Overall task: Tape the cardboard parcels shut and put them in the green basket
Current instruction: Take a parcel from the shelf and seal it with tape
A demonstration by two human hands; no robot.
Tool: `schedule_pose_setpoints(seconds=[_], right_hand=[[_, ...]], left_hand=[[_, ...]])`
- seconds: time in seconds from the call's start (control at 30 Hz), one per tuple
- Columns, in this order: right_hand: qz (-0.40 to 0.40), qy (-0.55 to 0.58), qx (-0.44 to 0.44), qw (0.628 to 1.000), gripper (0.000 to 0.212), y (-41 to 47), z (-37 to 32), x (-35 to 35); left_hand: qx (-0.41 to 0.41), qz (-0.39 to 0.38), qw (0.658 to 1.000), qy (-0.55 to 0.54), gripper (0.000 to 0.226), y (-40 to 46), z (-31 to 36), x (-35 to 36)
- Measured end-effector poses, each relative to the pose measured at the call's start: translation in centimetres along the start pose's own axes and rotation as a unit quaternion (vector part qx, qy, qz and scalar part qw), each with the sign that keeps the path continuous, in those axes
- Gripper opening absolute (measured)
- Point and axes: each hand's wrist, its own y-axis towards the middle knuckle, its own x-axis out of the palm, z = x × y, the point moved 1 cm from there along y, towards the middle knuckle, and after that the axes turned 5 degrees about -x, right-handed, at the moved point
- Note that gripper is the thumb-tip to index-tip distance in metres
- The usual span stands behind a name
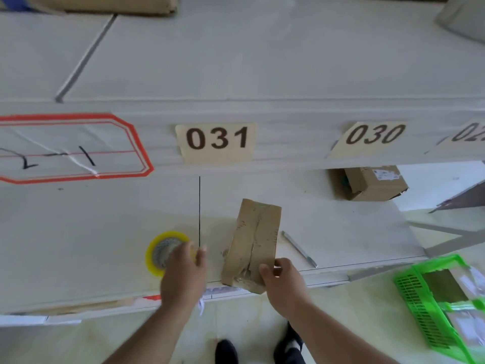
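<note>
Left hand: the left hand (pixel 183 269) reaches over the roll of tape (pixel 164 252), fingers curved across its right side and thumb out toward the black line; blur leaves it unclear whether the fingers actually grip the roll.
Right hand: the right hand (pixel 282 275) holds the near right corner of the parcel (pixel 253 241), thumb on the top face and fingers curled round its side.
Parcel: a long brown cardboard box wrapped in shiny tape, lying on the table with its near end jutting past the front edge.
Roll of tape: yellow-rimmed, flat on the table, well left of the parcel and close to the front edge.
Edges and room: bare table (pixel 105 219) stretches left of the roll and behind the parcel; a thin metal strip (pixel 299 248) lies just right of the parcel, slanting toward the edge.
Basket: the green basket (pixel 420 306) stands on the floor at lower right, apart from the table, with flat packets inside.
Second box: a smaller cardboard box (pixel 367 183) with a white label sits further back on the right, under a raised ledge.
Surface: pale grey table, a thin black line (pixel 199 211) drawn across it between roll and parcel.
Ledge: tags reading 031 (pixel 216 139) and 030 (pixel 374 135), plus a red-bordered label (pixel 70 148) at left.
Floor: pale tiles; the person's dark shoes (pixel 227 352) show at the bottom.
</note>
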Motion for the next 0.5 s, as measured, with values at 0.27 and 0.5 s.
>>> schedule_pose_setpoints(seconds=[0.27, 0.5], right_hand=[[0.068, -0.143, -0.109, 0.981, 0.041, -2.1, 0.0, 1.0], [-0.002, -0.339, -0.471, 0.814, 0.049, 0.8, 0.5, 3.9]], left_hand=[[-0.035, -0.134, 0.982, -0.129, 0.045, -2.6, 2.8, 2.7], [-0.017, -0.128, 0.982, -0.139, 0.032, -2.0, 2.1, 2.2]])
